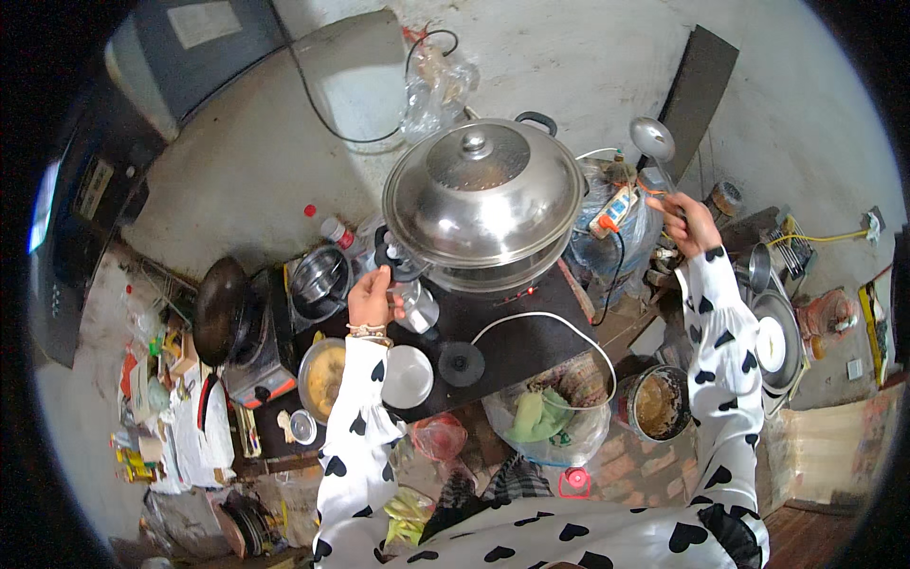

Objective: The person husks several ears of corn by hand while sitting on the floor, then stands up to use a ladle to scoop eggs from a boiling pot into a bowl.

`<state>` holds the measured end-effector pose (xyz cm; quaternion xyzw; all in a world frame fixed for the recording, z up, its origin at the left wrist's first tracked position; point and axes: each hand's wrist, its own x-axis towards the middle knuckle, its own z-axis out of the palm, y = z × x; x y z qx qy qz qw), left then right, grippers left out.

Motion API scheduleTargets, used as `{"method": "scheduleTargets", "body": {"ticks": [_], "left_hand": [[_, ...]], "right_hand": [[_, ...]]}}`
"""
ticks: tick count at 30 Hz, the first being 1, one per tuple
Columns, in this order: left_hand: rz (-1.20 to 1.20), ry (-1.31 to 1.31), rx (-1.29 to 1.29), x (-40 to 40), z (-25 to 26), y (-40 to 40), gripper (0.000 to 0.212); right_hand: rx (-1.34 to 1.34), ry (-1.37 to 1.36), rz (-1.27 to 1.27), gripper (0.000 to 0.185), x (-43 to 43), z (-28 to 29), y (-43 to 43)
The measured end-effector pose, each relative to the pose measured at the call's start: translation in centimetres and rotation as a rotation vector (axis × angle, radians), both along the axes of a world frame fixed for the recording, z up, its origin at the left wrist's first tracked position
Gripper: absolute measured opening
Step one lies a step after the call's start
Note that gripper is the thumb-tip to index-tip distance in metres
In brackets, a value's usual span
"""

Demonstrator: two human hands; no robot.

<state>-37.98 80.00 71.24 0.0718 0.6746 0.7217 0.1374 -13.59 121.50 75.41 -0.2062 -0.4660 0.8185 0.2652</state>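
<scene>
My right hand (688, 224) grips a metal ladle (652, 139) by its handle, bowl raised toward the wall. My left hand (372, 299) is beside a silver metal vessel (419, 307), its fingertips close to a black handle-like part (394, 259). Whether those fingers hold that part is not clear. Beyond it stands a large steel steamer pot (490, 274) under a domed lid (490, 206) with a glass window and a metal knob. A white bowl (407, 377) and a bowl of yellowish food (327, 380) stand near my left forearm.
A black flat disc (461, 364) lies near the dark tabletop's (515, 348) front edge. A power strip (613, 211) with an orange plug is right of the steamer. On the floor are a lined waste bin (547, 427) and a pot of brown residue (657, 405). A wok (222, 311) stands left.
</scene>
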Motion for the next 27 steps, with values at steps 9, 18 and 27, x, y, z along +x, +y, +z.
{"method": "scheduleTargets", "body": {"ticks": [9, 18, 27], "left_hand": [[-0.007, 0.064, 0.066, -0.8, 0.2, 1.8, 0.030], [-0.146, -0.021, -0.059, -8.0, 1.5, 0.3, 0.015], [-0.023, -0.020, -0.030, -7.9, 2.3, 1.4, 0.016]], "right_hand": [[-0.036, -0.014, 0.027, 0.014, -12.0, 1.8, 3.2], [-0.040, -0.071, 0.006, 0.013, -17.5, 0.1, 4.2], [-0.075, -0.032, 0.040, 0.010, -16.9, -0.1, 4.2]]}}
